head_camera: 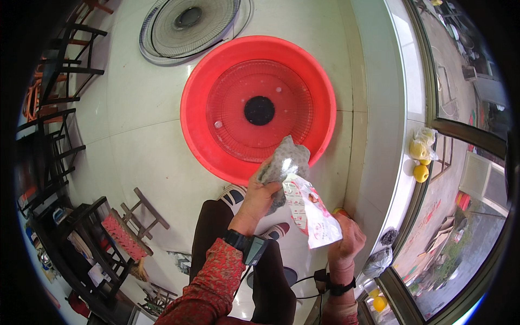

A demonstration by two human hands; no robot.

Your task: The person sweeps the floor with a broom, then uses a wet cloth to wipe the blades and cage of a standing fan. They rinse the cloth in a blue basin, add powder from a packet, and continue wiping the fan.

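My left hand point(258, 195) grips a crumpled grey cloth point(290, 156), which looks wet and hangs over the near rim of a red plastic basin point(195, 122). Inside the basin lies a round wire fan grille point(227, 93) with a dark disc at its centre. A white packet point(321, 223) with pink and red print is held in my right hand point(347, 235). The packet tilts, its far end against the cloth. My right fingertips are partly hidden behind it.
Another fan grille point(219, 20) lies on the tiled floor beyond the basin. Black chairs point(81, 69) and a low stool with a red woven seat point(126, 233) stand left. On the windowsill at right are yellow fruits point(421, 173) and a plastic bag point(378, 262).
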